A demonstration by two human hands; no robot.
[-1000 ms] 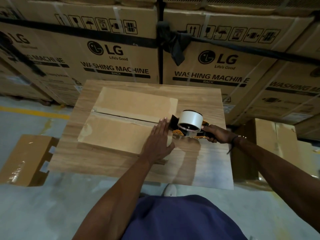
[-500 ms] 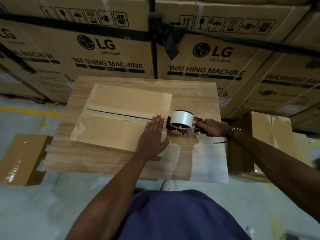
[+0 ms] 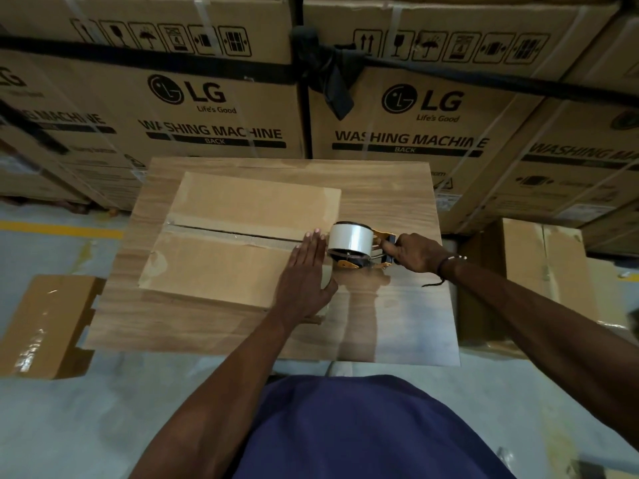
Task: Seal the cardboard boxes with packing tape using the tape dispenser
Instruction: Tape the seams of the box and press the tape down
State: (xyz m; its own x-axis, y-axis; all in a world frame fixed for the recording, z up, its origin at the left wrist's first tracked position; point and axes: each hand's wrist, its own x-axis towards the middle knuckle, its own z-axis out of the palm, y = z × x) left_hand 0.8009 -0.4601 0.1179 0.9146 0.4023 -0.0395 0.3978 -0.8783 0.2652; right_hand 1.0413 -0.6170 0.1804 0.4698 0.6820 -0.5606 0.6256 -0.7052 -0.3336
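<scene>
Cardboard box (image 3: 221, 261): lies flat on the wooden table (image 3: 390, 191), its 2 top flaps meeting along a dark seam (image 3: 235, 233) that runs from left to right; the seam looks bare of tape over most of its length.
Left hand (image 3: 306, 274): fingers straight and together, palm pressed flat on the near flap at the box's right end, fingertips reaching the seam.
Right hand (image 3: 415, 252): fingers curled round the handle of the tape dispenser, a thin dark cord and a bracelet at the wrist.
Tape dispenser (image 3: 359, 248): orange and black frame, set at the box's right edge just beside the left hand's fingertips, in line with the seam.
Tape roll (image 3: 350, 238): clear packing tape, mounted on the dispenser, its flat side facing up.
Table surface: wood grain, glossy at the near right corner.
Floor, left: 1 smaller taped carton (image 3: 45, 326) beside the table.
Floor, right: another brown carton (image 3: 543, 271) behind the right forearm.
Background: stacked LG washing machine cartons (image 3: 214, 108), bound with a black strap (image 3: 325, 67) knotted between 2 of them.
Foreground: the person's blue shirt (image 3: 363, 433).
</scene>
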